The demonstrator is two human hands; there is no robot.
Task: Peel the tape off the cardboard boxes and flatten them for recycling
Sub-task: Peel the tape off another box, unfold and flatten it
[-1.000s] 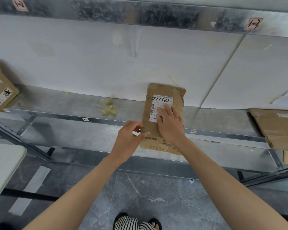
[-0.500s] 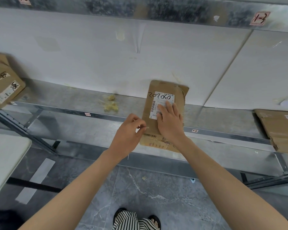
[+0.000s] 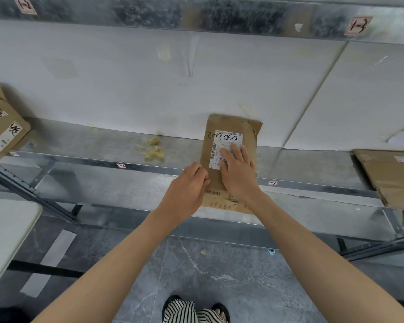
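Working, by the look of it, at the peeling step on a cardboard box already squashed flat, lying at the centre of the frame on the metal shelf and overhanging its front rail toward the bottom of the frame. Pinning it down with the right hand, palm and straight fingers spread flat over the lower part of the white shipping label. Picking at the box's left edge with the left hand, fingers curled in and fingertips closing on that edge. Not being able to tell whether a strip of tape is caught between them, any tape there being too thin to make out.

Calling next, most likely, for a firm pinch on a loose tape end and a slow pull toward the left of the frame, away from the pressing hand. Needing the right hand's weight throughout, to stop the overhanging box sliding off the rail.

Judging the task as partly done: a crumpled yellowish wad, probably peeled tape, lying left of centre on the shelf. An unflattened carton waiting at the left edge, and flattened cardboard lying at the right edge.
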